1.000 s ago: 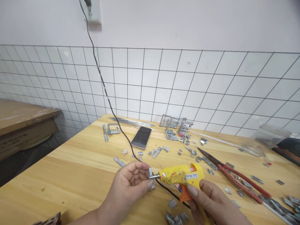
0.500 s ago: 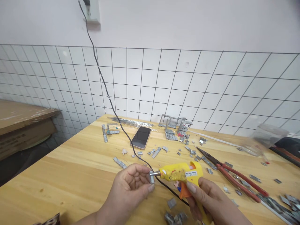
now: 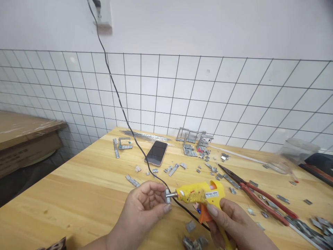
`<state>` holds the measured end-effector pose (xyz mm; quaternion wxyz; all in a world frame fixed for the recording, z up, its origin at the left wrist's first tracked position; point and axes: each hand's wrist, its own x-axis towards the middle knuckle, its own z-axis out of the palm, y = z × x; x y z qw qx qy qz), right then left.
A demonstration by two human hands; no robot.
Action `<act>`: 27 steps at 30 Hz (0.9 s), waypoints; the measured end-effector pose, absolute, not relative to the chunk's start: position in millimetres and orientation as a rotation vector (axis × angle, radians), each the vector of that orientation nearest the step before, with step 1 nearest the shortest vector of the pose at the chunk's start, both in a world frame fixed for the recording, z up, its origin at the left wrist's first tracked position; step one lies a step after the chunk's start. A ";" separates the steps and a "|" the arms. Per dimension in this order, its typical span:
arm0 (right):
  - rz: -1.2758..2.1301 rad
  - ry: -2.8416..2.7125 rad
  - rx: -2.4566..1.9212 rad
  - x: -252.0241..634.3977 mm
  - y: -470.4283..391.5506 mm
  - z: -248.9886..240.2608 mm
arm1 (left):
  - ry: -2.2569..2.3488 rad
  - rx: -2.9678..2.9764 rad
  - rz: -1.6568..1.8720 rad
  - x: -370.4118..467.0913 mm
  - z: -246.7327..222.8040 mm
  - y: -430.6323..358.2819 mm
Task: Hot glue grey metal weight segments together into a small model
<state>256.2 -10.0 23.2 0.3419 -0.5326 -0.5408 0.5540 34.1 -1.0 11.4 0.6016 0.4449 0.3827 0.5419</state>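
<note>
Between the thumb and fingers of my left hand (image 3: 145, 210) is a small grey metal piece (image 3: 168, 197). My right hand (image 3: 234, 220) is wrapped round the handle of a yellow glue gun (image 3: 199, 192), the thumb beside its orange trigger (image 3: 205, 213). The gun's metal nozzle points left, its tip at the face of the piece; whether they touch I cannot tell. Below the gun, a loose grey metal piece (image 3: 190, 226) and a small heap of metal pieces (image 3: 195, 242) lie on the wooden table (image 3: 85, 194).
A black cord (image 3: 117, 92) runs from the wall socket (image 3: 104, 14) down across the table. Behind the hands lie a phone (image 3: 157, 152), thin metal rods (image 3: 145, 135) and small metal assemblies (image 3: 191, 140). Red-handled pliers (image 3: 256, 192) and a clear plastic container (image 3: 291, 154) are at the right.
The glue gun's nozzle has shifted slightly left and down over the face of the metal piece. My left hand keeps its pinch with barely any movement.
</note>
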 end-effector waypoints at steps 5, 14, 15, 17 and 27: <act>1.473 -1.451 -1.380 258.7 -8.8 20.7 | 0.879 1.005 1.272 34.0 10.8 1.0; 1.398 -1.431 -1.395 259.5 -8.8 22.8 | 0.865 1.021 1.262 33.8 8.7 -0.5; 1.393 -1.424 -1.393 258.7 -9.2 24.2 | 0.858 1.025 1.254 33.9 8.9 -0.6; 1.405 -1.411 -1.401 257.4 -10.0 27.1 | 0.839 1.022 1.238 34.0 9.6 -1.0; 1.476 -1.372 -1.348 254.9 -11.5 26.6 | 0.815 0.975 1.221 35.8 16.2 -2.5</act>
